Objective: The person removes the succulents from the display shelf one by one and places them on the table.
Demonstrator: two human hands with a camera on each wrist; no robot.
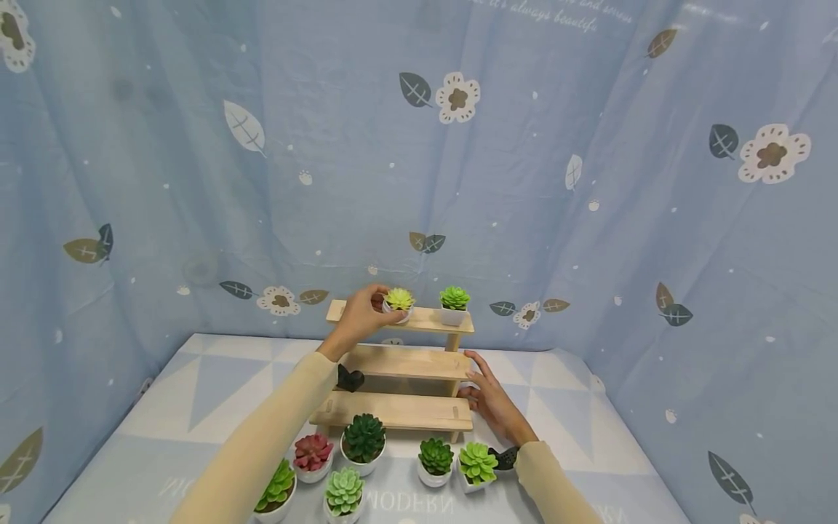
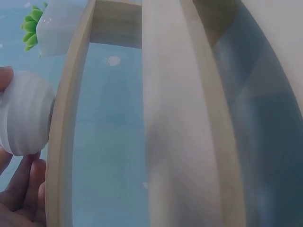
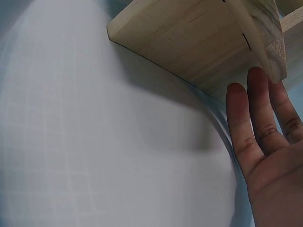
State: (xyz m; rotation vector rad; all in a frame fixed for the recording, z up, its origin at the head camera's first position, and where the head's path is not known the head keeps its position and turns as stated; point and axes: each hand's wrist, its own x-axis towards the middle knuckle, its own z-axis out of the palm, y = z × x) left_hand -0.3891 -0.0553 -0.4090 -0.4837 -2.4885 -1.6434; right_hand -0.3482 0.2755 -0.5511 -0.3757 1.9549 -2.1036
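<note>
My left hand (image 1: 364, 317) grips a small white ribbed pot (image 2: 27, 113) holding a yellow-green artificial succulent (image 1: 399, 298). In the left wrist view the pot's base meets the top board of a three-tier wooden stand (image 1: 399, 411). On that same board, to the right, a bright green succulent (image 1: 455, 297) stands in a white pot. My right hand (image 1: 494, 404) is at the stand's right end. Its fingers (image 3: 262, 113) are extended and seem to touch the end of a board in the right wrist view; the thumb is hidden there.
In front of the stand, several potted succulents sit on the patterned tabletop (image 1: 563, 407), among them a red one (image 1: 313, 453), a dark green one (image 1: 364, 437) and a light green one (image 1: 477, 463). A blue floral curtain (image 1: 366, 182) hangs close behind the stand.
</note>
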